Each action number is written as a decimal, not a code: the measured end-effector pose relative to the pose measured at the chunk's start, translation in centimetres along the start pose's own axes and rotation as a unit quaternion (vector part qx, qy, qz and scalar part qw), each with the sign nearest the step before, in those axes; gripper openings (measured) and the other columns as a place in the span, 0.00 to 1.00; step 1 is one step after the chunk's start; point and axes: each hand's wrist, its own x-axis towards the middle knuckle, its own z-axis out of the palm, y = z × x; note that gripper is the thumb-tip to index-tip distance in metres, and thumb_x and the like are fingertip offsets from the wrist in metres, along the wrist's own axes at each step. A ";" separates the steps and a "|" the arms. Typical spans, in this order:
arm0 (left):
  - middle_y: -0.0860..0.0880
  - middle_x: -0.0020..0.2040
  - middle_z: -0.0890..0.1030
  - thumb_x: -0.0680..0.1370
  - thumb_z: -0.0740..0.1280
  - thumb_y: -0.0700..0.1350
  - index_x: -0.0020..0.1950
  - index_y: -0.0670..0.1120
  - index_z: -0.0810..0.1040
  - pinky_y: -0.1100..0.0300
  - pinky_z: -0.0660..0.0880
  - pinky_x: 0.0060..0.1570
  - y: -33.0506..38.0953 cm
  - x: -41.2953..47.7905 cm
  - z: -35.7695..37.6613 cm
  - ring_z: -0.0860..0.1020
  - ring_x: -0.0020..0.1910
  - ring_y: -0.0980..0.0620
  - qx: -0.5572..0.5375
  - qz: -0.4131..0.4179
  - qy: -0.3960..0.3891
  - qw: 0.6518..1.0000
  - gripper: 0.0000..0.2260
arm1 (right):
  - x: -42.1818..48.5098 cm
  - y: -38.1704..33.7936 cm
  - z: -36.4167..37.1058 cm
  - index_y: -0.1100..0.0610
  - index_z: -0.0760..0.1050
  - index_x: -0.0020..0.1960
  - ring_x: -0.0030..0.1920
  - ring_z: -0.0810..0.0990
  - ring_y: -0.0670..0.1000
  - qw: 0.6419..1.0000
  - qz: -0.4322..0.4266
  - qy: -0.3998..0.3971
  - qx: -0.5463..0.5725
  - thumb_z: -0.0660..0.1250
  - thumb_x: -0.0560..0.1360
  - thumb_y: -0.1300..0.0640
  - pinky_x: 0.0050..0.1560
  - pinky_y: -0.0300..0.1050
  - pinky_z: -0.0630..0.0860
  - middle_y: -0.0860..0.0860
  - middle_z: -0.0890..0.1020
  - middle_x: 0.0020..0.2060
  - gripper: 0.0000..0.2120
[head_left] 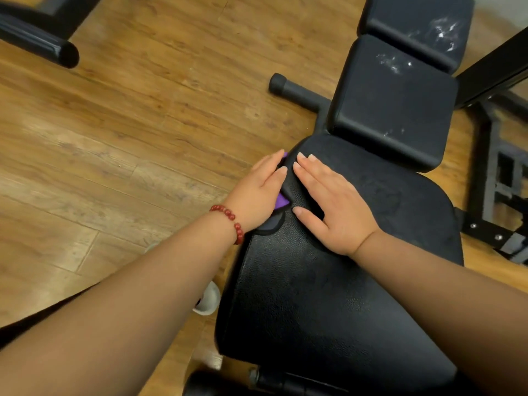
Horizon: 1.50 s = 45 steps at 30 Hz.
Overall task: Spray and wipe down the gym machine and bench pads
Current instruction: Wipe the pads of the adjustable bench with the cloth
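Bench pads sit in a row on the black bench; the big pad (pixel 328 295) is closest, the middle pad (pixel 394 110) comes next, and the far pad (pixel 414 21) is at the top edge of the view. The purple cloth (pixel 281 202) is at the left edge of the big pad, close to its far left corner; only small bits of it show. The left hand (pixel 260 192) lies over the cloth with straight fingers and presses it on the pad's side. The right hand (pixel 331 204) lies flat on top of the big pad, fingers straight and a little apart, just beside the left hand; it holds nothing. A red bead bracelet (pixel 228 217) is on the left wrist. White spots (pixel 391 62) dot the middle and far pads. The bench stands on a brown wood floor (pixel 128 138).
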 end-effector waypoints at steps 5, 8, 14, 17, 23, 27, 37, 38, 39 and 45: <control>0.56 0.75 0.62 0.84 0.55 0.42 0.76 0.47 0.62 0.75 0.52 0.70 -2.3 -2.0 -0.4 0.59 0.71 0.67 -0.062 0.013 -0.023 0.998 0.19 | 0.1 0.0 0.0 0.59 0.60 0.77 0.77 0.55 0.50 1.000 0.001 0.001 0.001 0.56 0.79 0.43 0.75 0.45 0.53 0.52 0.60 0.77 0.31; 0.58 0.74 0.66 0.85 0.55 0.50 0.74 0.58 0.67 0.61 0.57 0.75 -2.9 -0.4 -0.8 0.63 0.72 0.63 -0.128 -0.049 -0.053 0.989 0.17 | 0.2 0.1 0.1 0.59 0.60 0.77 0.78 0.56 0.52 1.000 -0.004 -0.002 0.000 0.56 0.79 0.44 0.75 0.46 0.55 0.53 0.60 0.77 0.31; 0.58 0.75 0.66 0.81 0.54 0.55 0.73 0.57 0.66 0.55 0.54 0.77 -3.8 -0.6 -0.5 0.62 0.73 0.63 -0.205 -0.065 -0.061 0.975 0.20 | 0.2 0.2 0.2 0.58 0.59 0.78 0.78 0.54 0.50 1.000 0.001 -0.010 -0.007 0.55 0.79 0.43 0.75 0.45 0.52 0.52 0.59 0.77 0.31; 0.56 0.76 0.65 0.79 0.53 0.56 0.74 0.56 0.64 0.55 0.53 0.77 -4.4 -1.0 -0.4 0.60 0.74 0.63 -0.210 -0.049 -0.073 0.974 0.22 | 0.1 0.1 0.1 0.58 0.59 0.77 0.78 0.55 0.51 1.000 0.002 -0.011 -0.007 0.56 0.79 0.43 0.75 0.48 0.55 0.52 0.59 0.77 0.31; 0.54 0.74 0.69 0.84 0.54 0.48 0.74 0.52 0.68 0.53 0.57 0.76 -3.4 0.7 -0.6 0.66 0.72 0.58 -0.269 -0.096 -0.086 0.954 0.18 | 0.1 0.2 0.2 0.58 0.60 0.77 0.78 0.56 0.52 1.000 0.003 -0.008 -0.005 0.56 0.79 0.43 0.75 0.50 0.57 0.52 0.60 0.77 0.31; 0.58 0.76 0.62 0.84 0.54 0.51 0.76 0.55 0.62 0.68 0.57 0.73 -3.3 -1.5 -0.5 0.63 0.70 0.65 -0.168 -0.045 -0.062 0.983 0.19 | 0.1 0.2 0.2 0.58 0.61 0.77 0.78 0.57 0.52 1.000 0.002 0.002 0.000 0.56 0.79 0.43 0.75 0.52 0.59 0.53 0.61 0.77 0.31; 0.49 0.79 0.55 0.84 0.56 0.43 0.78 0.45 0.56 0.82 0.44 0.63 0.0 2.2 -0.5 0.51 0.71 0.67 0.044 0.049 -0.055 0.996 0.23 | 0.1 0.3 0.3 0.61 0.53 0.79 0.79 0.48 0.53 0.998 0.059 0.004 -0.002 0.57 0.76 0.39 0.78 0.44 0.43 0.57 0.52 0.78 0.40; 0.48 0.80 0.54 0.84 0.56 0.43 0.79 0.45 0.55 0.80 0.44 0.66 0.0 1.6 -0.4 0.51 0.73 0.65 0.054 0.059 -0.056 0.995 0.23 | 0.1 0.4 0.3 0.61 0.53 0.79 0.79 0.48 0.54 0.998 0.068 0.007 -0.007 0.58 0.76 0.38 0.78 0.45 0.41 0.57 0.52 0.79 0.40; 0.48 0.80 0.52 0.84 0.56 0.43 0.79 0.44 0.54 0.77 0.44 0.68 -0.1 0.8 -0.3 0.50 0.75 0.62 0.072 0.072 -0.056 0.993 0.24 | 0.0 0.4 0.4 0.61 0.54 0.78 0.79 0.48 0.54 0.997 0.076 0.011 -0.012 0.58 0.75 0.38 0.78 0.45 0.40 0.57 0.52 0.79 0.40; 0.47 0.80 0.52 0.83 0.55 0.46 0.79 0.42 0.53 0.73 0.45 0.71 0.1 1.1 0.0 0.52 0.78 0.56 0.120 0.084 -0.054 0.988 0.25 | 0.1 0.5 0.5 0.63 0.58 0.77 0.78 0.53 0.55 0.997 0.079 0.024 -0.003 0.58 0.75 0.39 0.78 0.52 0.48 0.58 0.57 0.78 0.39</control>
